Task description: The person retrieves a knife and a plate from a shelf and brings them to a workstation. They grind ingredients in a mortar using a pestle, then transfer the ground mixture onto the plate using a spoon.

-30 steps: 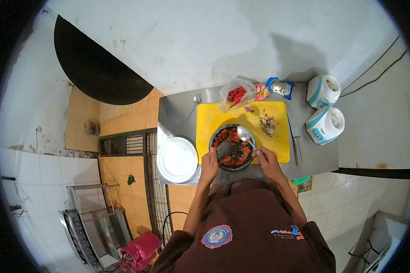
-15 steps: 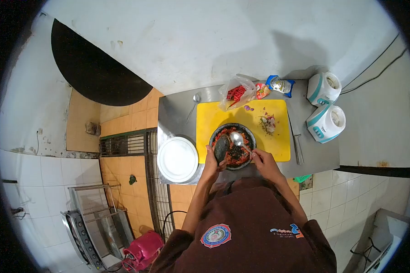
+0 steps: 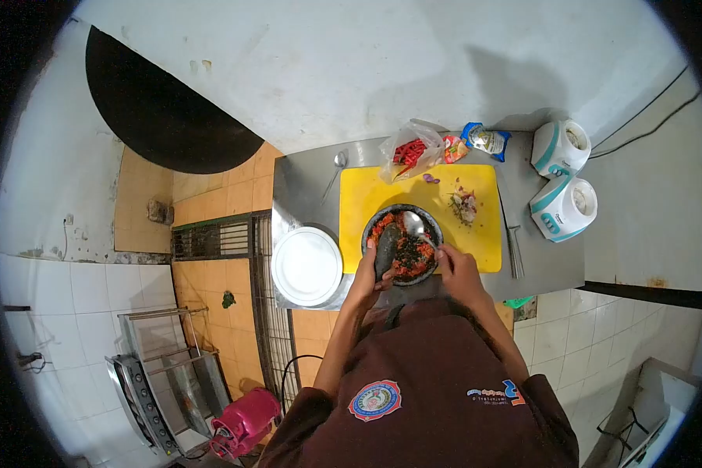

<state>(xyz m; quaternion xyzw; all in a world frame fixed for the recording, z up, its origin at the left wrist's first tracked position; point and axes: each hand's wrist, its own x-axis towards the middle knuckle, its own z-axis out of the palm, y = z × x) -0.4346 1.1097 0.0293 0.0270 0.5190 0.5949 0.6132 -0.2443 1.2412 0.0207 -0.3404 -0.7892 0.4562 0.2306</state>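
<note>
A dark stone mortar [image 3: 437, 221] stands on a yellow cutting board [image 3: 476, 246], with red crushed chili paste [image 3: 410, 251] spread inside. My left hand [image 3: 368, 279] is closed around a dark stone pestle [image 3: 389, 248], which leans over the left side of the bowl. In my right hand [image 3: 460, 273] I grip the handle of a metal spoon [image 3: 415, 225]; its bowl is inside the mortar, against the paste near the pestle. Chopped shallot pieces and peelings [image 3: 464, 206] lie on the board to the right of the mortar.
White plates [image 3: 306, 267] sit left of the board, a second spoon [image 3: 335, 173] behind them. A bag of red chilies [image 3: 408, 154] and a blue packet [image 3: 487, 142] stand at the back. Right are a knife [image 3: 514, 249] and two white appliance bases [image 3: 563, 207].
My right hand and the spoon have shifted slightly right within the mortar. The pestle is tilted a little differently in my left hand, and the whole view has moved slightly.
</note>
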